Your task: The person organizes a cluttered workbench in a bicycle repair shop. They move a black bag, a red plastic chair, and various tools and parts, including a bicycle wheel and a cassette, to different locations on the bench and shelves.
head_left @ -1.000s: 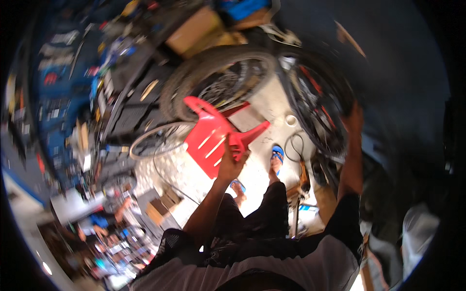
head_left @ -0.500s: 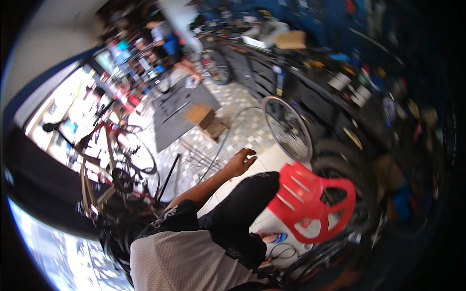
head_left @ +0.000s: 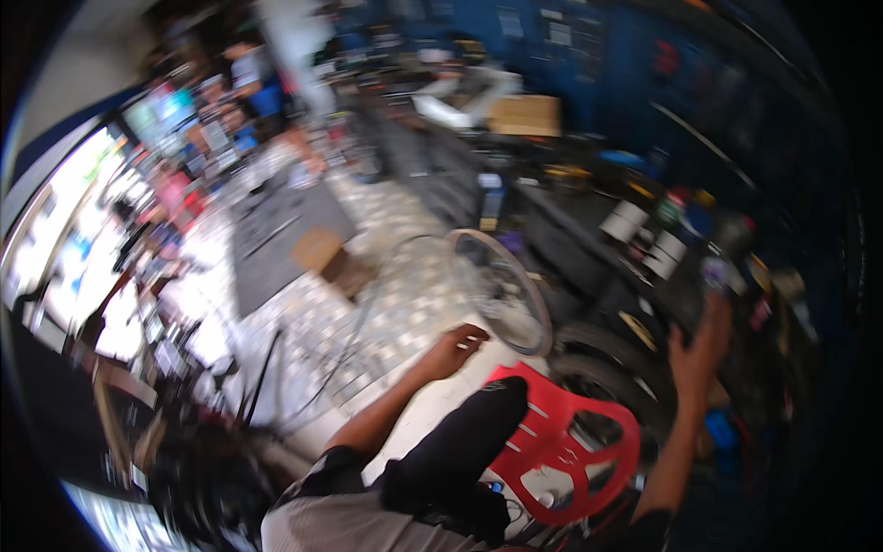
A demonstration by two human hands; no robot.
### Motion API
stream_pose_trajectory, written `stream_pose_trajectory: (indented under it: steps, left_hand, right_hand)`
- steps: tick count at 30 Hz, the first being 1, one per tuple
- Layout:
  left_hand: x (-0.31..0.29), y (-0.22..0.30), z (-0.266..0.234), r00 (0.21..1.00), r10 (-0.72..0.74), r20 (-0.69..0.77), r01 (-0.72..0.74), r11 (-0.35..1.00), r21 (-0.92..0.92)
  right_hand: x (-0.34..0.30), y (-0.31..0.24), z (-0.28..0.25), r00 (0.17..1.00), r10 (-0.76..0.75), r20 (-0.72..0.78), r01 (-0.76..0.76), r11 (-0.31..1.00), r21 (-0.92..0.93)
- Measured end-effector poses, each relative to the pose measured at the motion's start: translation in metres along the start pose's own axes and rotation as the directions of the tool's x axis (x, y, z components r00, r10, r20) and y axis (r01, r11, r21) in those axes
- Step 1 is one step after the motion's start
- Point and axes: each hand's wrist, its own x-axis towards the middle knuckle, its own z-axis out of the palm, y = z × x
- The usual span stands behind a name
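Note:
My right hand [head_left: 701, 348] is raised over the bench side at the right. Its thumb stands apart from the fingers and nothing shows in its grasp. Just beyond its fingertips stands a clear bottle [head_left: 715, 267]; motion blur hides whether they touch. My left hand [head_left: 454, 352] hangs in front of my bent knee, above the floor, fingers loosely bent with small gaps between them. No held thing can be made out there. Between the two hands is a red plastic chair [head_left: 575, 440], and a bare bicycle wheel [head_left: 543, 313] leans beyond the left hand.
A cluttered workbench [head_left: 575, 204] runs along the blue wall, bearing a cardboard box [head_left: 524, 116] and white boxes [head_left: 624, 222]. Dark tyres [head_left: 589, 368] stand below it. On the floor lie a grey mat [head_left: 290, 221] and a wooden block [head_left: 317, 250]. Bicycles and people blur at the left.
My right arm has come up into view beside the bench. The view has swung, shifting the room leftward and partly downward. My left hand stays loosely bent.

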Motion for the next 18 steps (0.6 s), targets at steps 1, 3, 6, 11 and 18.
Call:
stream_pose_trajectory:
  steps: [1, 3, 6, 11, 18]
  left_hand:
    - [0.029, 0.013, -0.01, 0.992, 0.112, 0.053, -0.114, 0.993, 0.027]
    - [0.088, 0.101, -0.048, 0.973, 0.208, 0.096, -0.215, 0.974, 0.068]
    - [0.19, 0.237, -0.117, 0.858, 0.505, 0.091, -0.513, 0.837, 0.19]
    - [0.31, 0.378, -0.164, 0.708, 0.703, -0.07, -0.683, 0.706, 0.185]
    - [0.457, 0.475, -0.18, 0.52, 0.76, -0.39, -0.726, 0.634, 0.267]
  right_hand:
    - [0.033, -0.015, -0.003, 1.0, 0.006, -0.02, -0.006, 1.0, -0.027]
    - [0.111, -0.035, -0.029, 0.987, -0.064, -0.145, 0.058, 0.997, -0.042]
    - [0.241, -0.024, -0.102, 0.903, -0.121, -0.413, 0.088, 0.991, -0.097]
    - [0.33, -0.01, -0.207, 0.791, 0.023, -0.611, -0.113, 0.988, -0.109]
    - [0.355, 0.02, -0.286, 0.863, 0.08, -0.498, -0.208, 0.956, -0.207]
